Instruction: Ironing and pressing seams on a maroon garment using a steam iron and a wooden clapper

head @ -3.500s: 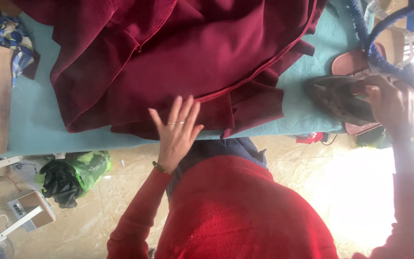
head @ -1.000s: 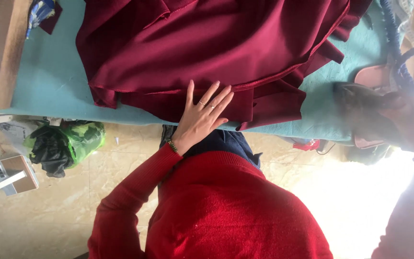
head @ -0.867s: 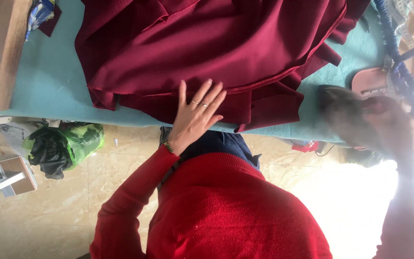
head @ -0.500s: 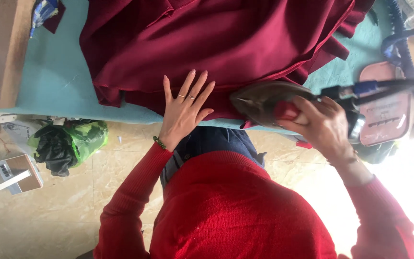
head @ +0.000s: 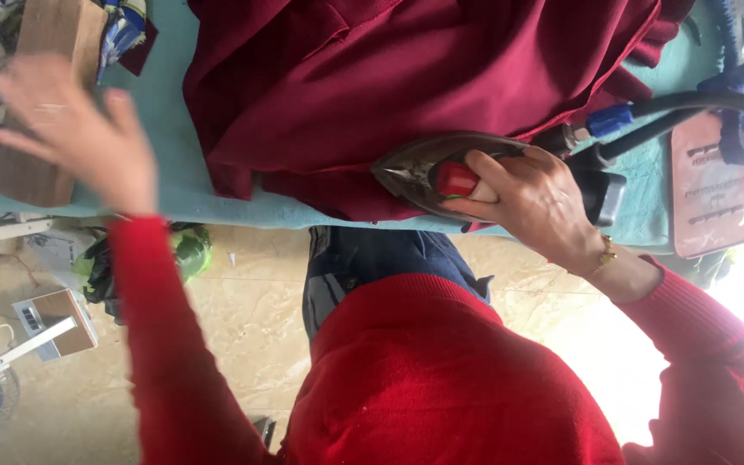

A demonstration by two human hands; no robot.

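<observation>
My right hand (head: 537,205) wrapped around the handle of the iron (head: 441,172), iron resting on the maroon cloth (head: 406,77) at the teal board's (head: 165,172) near edge, my left hand (head: 75,129) open, fingers spread, blurred, near a wooden block (head: 32,172)

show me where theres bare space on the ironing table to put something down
One bare strip of teal table cover lies between the wooden block and the maroon cloth, by the left hand. A smaller patch sits between the iron in the right hand and the pink iron rest. The middle is crowded with cloth.
</observation>
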